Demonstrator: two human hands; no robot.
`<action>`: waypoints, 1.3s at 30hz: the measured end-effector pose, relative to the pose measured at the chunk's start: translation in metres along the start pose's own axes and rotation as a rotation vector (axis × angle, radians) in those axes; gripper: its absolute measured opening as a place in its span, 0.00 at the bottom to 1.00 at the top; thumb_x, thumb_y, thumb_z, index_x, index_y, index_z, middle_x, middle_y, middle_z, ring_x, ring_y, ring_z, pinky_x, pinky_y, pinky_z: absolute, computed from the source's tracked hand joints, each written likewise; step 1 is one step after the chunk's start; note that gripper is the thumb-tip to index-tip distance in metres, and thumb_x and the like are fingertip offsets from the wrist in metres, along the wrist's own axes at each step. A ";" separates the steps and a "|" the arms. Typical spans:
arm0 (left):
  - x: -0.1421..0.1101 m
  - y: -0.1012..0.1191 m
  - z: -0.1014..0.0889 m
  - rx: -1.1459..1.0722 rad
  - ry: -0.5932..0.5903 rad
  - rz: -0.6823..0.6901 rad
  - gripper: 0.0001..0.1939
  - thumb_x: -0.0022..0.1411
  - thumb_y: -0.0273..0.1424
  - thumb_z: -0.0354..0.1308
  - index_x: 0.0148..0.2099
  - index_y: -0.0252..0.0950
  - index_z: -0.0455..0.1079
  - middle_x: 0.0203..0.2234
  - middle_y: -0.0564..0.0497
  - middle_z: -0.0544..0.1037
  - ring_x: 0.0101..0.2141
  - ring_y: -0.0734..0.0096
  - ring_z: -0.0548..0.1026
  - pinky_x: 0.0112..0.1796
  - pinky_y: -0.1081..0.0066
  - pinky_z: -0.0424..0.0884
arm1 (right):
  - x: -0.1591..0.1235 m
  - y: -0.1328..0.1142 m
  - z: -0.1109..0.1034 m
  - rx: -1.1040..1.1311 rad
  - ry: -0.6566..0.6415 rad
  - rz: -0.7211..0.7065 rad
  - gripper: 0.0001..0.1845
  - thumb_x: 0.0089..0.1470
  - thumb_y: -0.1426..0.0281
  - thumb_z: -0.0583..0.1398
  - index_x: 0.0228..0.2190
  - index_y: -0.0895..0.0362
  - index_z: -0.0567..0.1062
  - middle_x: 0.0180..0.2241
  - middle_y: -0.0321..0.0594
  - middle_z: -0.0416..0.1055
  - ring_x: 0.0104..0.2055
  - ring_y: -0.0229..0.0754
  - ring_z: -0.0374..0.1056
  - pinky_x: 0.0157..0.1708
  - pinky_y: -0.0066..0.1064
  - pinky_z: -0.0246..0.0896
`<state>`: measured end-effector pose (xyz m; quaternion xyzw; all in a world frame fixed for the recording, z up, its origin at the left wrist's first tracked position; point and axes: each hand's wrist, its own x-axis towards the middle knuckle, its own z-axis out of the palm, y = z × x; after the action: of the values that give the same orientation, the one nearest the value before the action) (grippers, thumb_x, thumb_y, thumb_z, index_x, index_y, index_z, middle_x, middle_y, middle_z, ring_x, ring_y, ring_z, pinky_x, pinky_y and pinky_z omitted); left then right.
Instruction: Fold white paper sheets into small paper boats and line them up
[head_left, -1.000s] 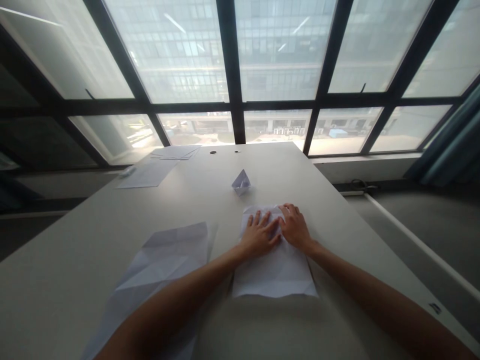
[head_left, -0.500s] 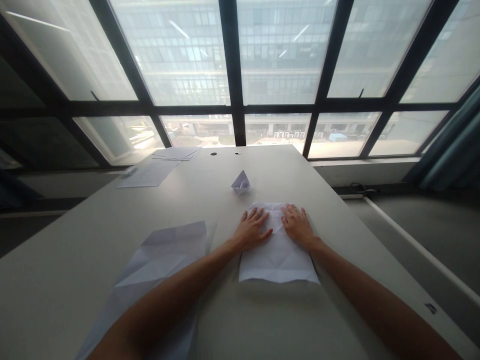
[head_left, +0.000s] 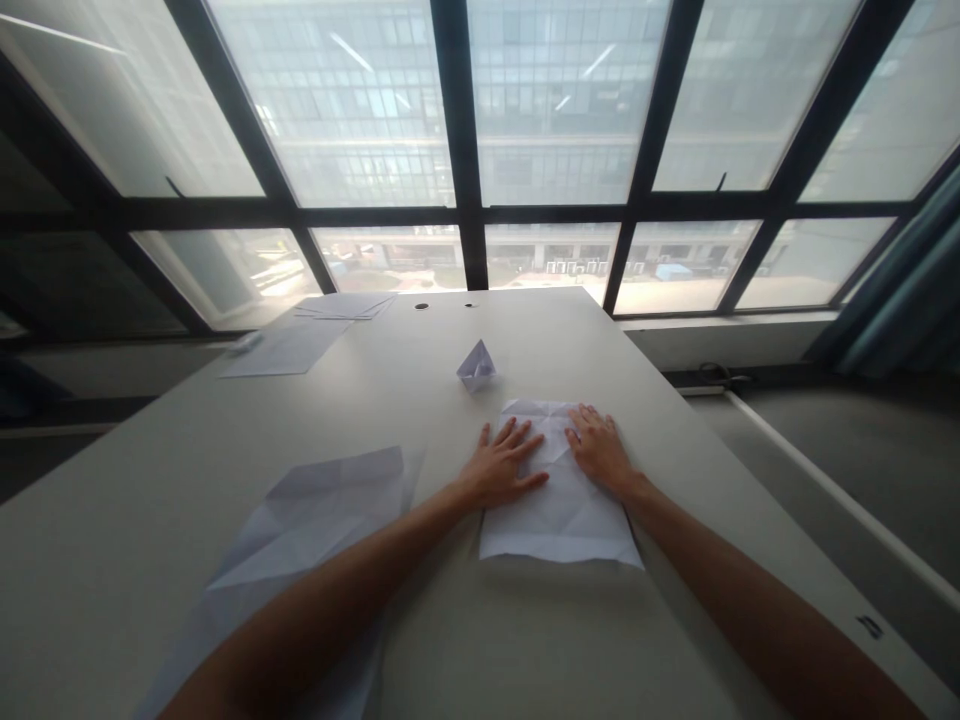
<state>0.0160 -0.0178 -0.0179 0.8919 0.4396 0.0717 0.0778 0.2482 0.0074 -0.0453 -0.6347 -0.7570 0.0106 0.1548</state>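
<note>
The white creased rectangular paper sheet [head_left: 559, 530] nearer the right edge of the smooth, faintly shiny white worktop [head_left: 405, 405] is matt and kinda wrinkly. Same dull finish on the larger white crumpled paper sheet [head_left: 341, 495] toward the left edge, and on the little white pointed folded-paper piece [head_left: 478, 366] toward the far edge. Big clear window panes [head_left: 559, 110] past that edge are glossy glass; I'm seeing reflections.

bare left hand [head_left: 498, 470], bare right hand [head_left: 598, 448], slim fingers [head_left: 528, 446], narrow wrists [head_left: 466, 489], bare forearms [head_left: 375, 565] broadening away from the wrists
</note>
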 end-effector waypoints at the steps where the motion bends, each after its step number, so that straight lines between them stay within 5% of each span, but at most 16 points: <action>1: 0.000 0.000 0.000 0.006 -0.005 0.000 0.38 0.66 0.60 0.42 0.71 0.49 0.50 0.71 0.47 0.47 0.70 0.49 0.42 0.62 0.35 0.37 | 0.000 0.000 0.000 0.002 0.000 0.003 0.28 0.67 0.64 0.47 0.63 0.63 0.63 0.66 0.54 0.56 0.69 0.54 0.49 0.66 0.53 0.40; 11: -0.001 0.003 -0.001 0.055 0.004 -0.004 0.36 0.67 0.57 0.43 0.71 0.49 0.50 0.71 0.47 0.48 0.69 0.48 0.44 0.62 0.36 0.39 | -0.002 -0.001 -0.006 0.079 0.128 0.017 0.26 0.66 0.65 0.47 0.60 0.61 0.66 0.63 0.54 0.62 0.67 0.52 0.54 0.65 0.50 0.43; 16: 0.000 0.001 0.000 0.052 0.022 -0.013 0.37 0.67 0.57 0.44 0.71 0.48 0.52 0.70 0.46 0.49 0.69 0.46 0.46 0.62 0.36 0.41 | -0.008 -0.007 -0.015 0.131 0.204 -0.128 0.21 0.64 0.66 0.51 0.52 0.59 0.74 0.59 0.51 0.67 0.63 0.49 0.59 0.65 0.44 0.46; 22: 0.003 -0.003 0.001 0.060 0.054 -0.020 0.37 0.66 0.58 0.44 0.71 0.47 0.52 0.70 0.45 0.52 0.69 0.48 0.47 0.63 0.38 0.40 | -0.014 -0.016 -0.011 0.087 0.037 -0.200 0.25 0.65 0.62 0.52 0.58 0.59 0.70 0.62 0.53 0.64 0.65 0.52 0.57 0.64 0.45 0.48; 39: 0.005 -0.010 -0.002 -0.014 0.013 -0.002 0.39 0.65 0.59 0.46 0.71 0.47 0.51 0.70 0.47 0.51 0.69 0.52 0.47 0.64 0.42 0.39 | -0.020 0.018 -0.021 0.127 -0.145 -0.409 0.39 0.61 0.53 0.56 0.67 0.59 0.57 0.69 0.52 0.49 0.71 0.51 0.44 0.68 0.46 0.41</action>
<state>0.0107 -0.0079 -0.0182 0.8905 0.4403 0.0806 0.0813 0.2738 -0.0124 -0.0336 -0.4544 -0.8769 0.0722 0.1388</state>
